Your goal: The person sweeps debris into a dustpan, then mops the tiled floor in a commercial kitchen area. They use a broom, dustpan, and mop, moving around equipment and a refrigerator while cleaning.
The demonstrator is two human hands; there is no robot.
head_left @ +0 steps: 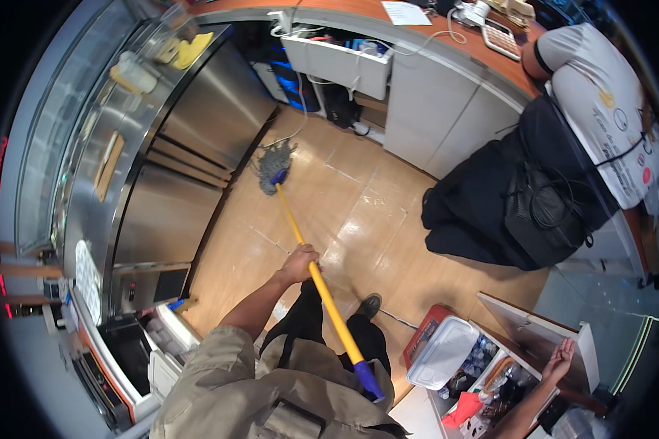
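My left hand (300,264) is wrapped round the yellow handle of a mop (330,307), partway along it. The handle's purple end tilts back toward my body. At the far end, the mop's grey string head (274,166) lies on the wooden floor beside the steel cabinet. My right hand (560,360) reaches out at the lower right with fingers stretched and nothing in it. It is in front of the open cabinet door (542,333); I cannot tell whether it touches the door.
A steel counter cabinet (161,212) runs along the left. At the right, a person in a grey shirt (600,95) and dark lower clothing leans at the wooden desk (344,9). An open drawer (337,62) juts out. A clear-lidded container (444,353) stands near my right leg.
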